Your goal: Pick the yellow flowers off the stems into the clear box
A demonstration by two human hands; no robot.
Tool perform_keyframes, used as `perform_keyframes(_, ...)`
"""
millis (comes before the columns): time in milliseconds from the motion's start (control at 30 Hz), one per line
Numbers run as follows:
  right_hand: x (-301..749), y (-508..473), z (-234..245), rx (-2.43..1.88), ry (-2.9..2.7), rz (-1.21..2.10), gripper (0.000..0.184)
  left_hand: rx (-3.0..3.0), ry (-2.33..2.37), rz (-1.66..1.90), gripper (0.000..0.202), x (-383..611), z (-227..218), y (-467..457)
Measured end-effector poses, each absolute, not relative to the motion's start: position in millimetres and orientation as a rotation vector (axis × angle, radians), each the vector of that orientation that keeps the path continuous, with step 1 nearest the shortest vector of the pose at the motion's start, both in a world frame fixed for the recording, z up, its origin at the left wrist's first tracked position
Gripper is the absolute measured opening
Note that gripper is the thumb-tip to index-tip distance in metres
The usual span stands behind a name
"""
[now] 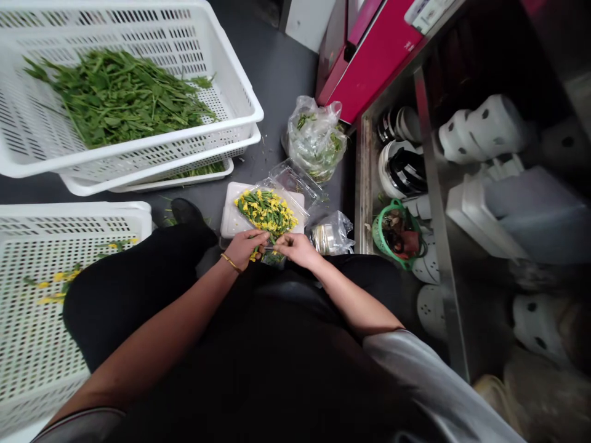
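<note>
My left hand is closed around a few yellow-flowered green stems, with blossoms poking out below the fingers. Just to its right, my right hand is pinched closed at the near end of the greens; what lies between its fingertips is too small to make out. Directly beyond both hands, a heap of yellow-flowered greens lies in a clear plastic box whose hinged lid is folded back to the far right. The box rests on a pale white container.
At the far left, a white crate holds leafy greens, with more trays under it. Another white basket has scattered flowering stems. Plastic bags sit beyond. To the right, a metal shelf holds a green basket and white dishes.
</note>
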State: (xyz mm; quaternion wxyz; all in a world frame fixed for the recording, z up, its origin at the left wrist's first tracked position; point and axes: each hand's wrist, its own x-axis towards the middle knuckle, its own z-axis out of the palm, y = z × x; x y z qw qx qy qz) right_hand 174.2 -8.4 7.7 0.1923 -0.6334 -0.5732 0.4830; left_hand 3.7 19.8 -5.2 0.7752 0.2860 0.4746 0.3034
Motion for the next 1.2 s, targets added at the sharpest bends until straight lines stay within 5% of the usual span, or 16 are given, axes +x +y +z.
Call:
perform_keyframes(233, 169.9, -19.4, 34.2, -1.681, -1.488, 1.412, 0.031, 1.224, 0.945, 0.502, 0.019, -3.4, 0.7, 10.5)
perform_keyframes(400, 167.5, -20.9, 30.2, -1.602, -1.186, 1.540, 0.036, 1.500, 0.909, 0.727, 0.008, 1.4, 15.0, 1.8)
perform_keyframes(567, 158.5, -32.1, 30.8, -1.599, -1.049, 1.542, 0.038, 1.108, 1.006, 0.852, 0.009, 3.8, 13.8, 2.0)
perform_keyframes(800, 182.3, -3.2, 54.0, -1.939, -2.158, 1.325, 0.043, 0.383, 0.719, 0.792, 0.015, -8.0, 13.6, 17.6)
perform_keyframes(967, 185.8, 56.7, 12.0, -2.444, -2.219, 0.789, 0.047, 0.414, 0.635, 0.731, 0.021, -4.6, 5.9, 18.3)
perform_keyframes(1200, 181.2, 82.7, -22.5, -2.656, -2.097, 0.771, 0.040, 0.495, 0.796, 0.725, 0.018, -2.3, -1.6, 22.1)
